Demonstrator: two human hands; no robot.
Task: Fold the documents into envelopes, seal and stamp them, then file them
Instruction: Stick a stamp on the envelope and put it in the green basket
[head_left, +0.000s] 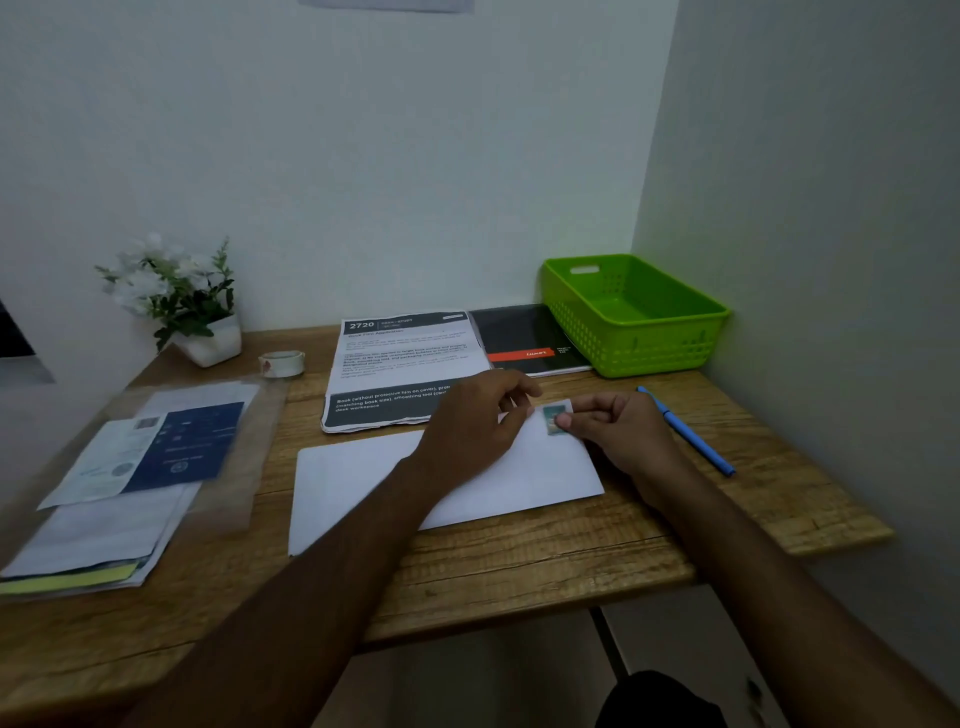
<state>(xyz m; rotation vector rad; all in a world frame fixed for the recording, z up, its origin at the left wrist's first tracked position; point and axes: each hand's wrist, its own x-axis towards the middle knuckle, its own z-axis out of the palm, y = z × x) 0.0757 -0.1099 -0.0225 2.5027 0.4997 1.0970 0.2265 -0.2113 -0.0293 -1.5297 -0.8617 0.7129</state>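
Walls: pale back wall (363, 156) meets the right wall (805, 156) in a corner, and the bench is tucked right into it.
Bench: wood-grain bench (519, 561), back edge against the wall; the front edge runs under both forearms and steps back on the right side.
Open room: bare wood lies in front of the envelope, and there's more on the right around the pen.
Paper pile: on the left, a stack of sheets (119, 493) under clear plastic with a dark blue leaflet on top, blurred, reaching the front left edge.
Envelope: plain white envelope (353, 483), lying flat in the middle of the bench and skewed a little, its near left corner close to the front edge.
Printed pages: black-headed pages (400, 358) just behind the envelope, partly under the left hand.
Basket: bright green basket (722, 312) in the back right corner, beside both walls.
Notebook: black notebook (524, 338) with a red band, between the pages and the basket.
Plant: white flowers in a white pot (171, 291), back left.
Left hand: left hand (467, 426) rests on the envelope with fingers bent and tips beside the stamp; can't tell if it pinches anything.
Right hand: right hand (618, 431) is at the envelope's far right corner, thumb and forefinger pinching the stamp.
Pen: blue pen (691, 434) lying slantwise, just right of the right hand.
Tape: roll of tape (282, 362), left of the pages.
Stamp: small teal stamp (550, 415), sitting on the envelope's far right corner between both hands.
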